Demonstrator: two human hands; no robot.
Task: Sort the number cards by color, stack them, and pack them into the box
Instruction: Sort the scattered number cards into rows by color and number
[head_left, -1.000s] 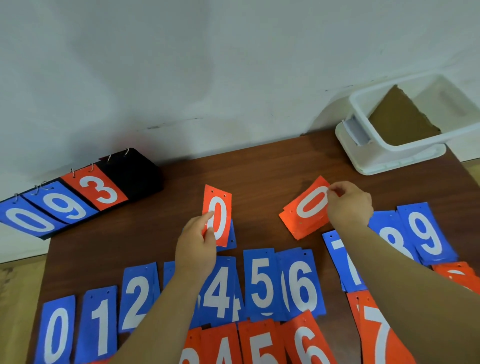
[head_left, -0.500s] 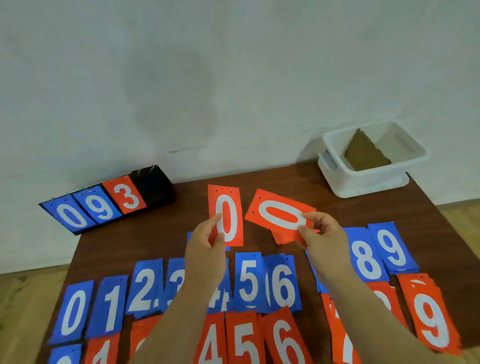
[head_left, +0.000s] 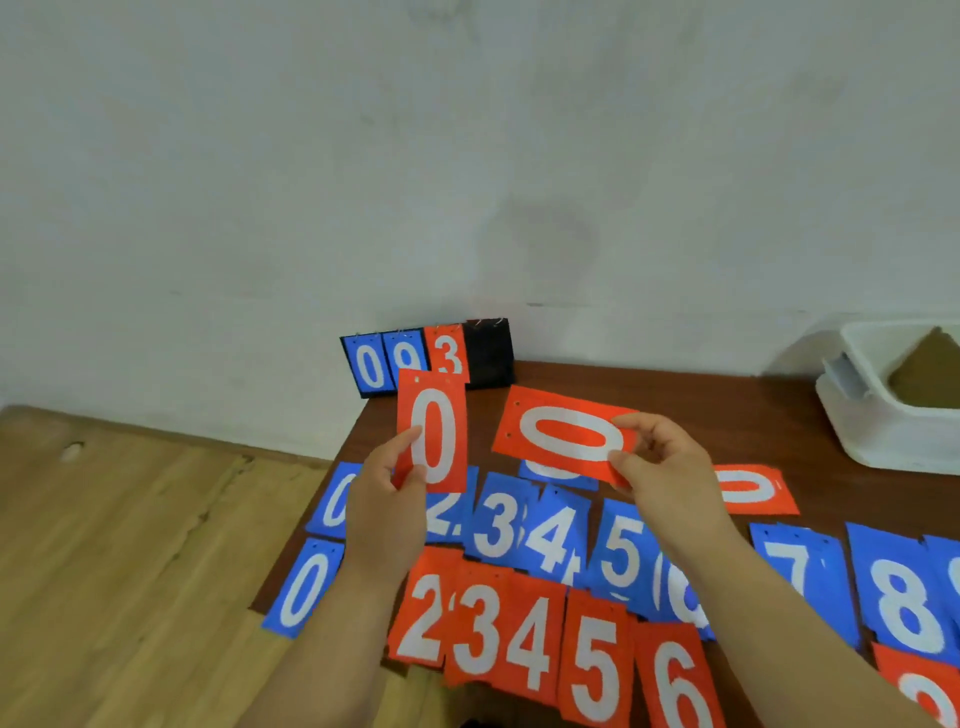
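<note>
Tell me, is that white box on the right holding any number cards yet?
None that show. The white box holds only a brown sheet; the cards still lie on the table. Its right side is cut off.

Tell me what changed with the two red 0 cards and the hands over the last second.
The right hand lifted its red 0 card off the red pile and turned it sideways in the air. The left hand raised its own red 0 card off the table, upright. One red 0 remains lying behind. Both grips stayed closed; the rows of cards, scoreboard and white box stayed put.
</note>
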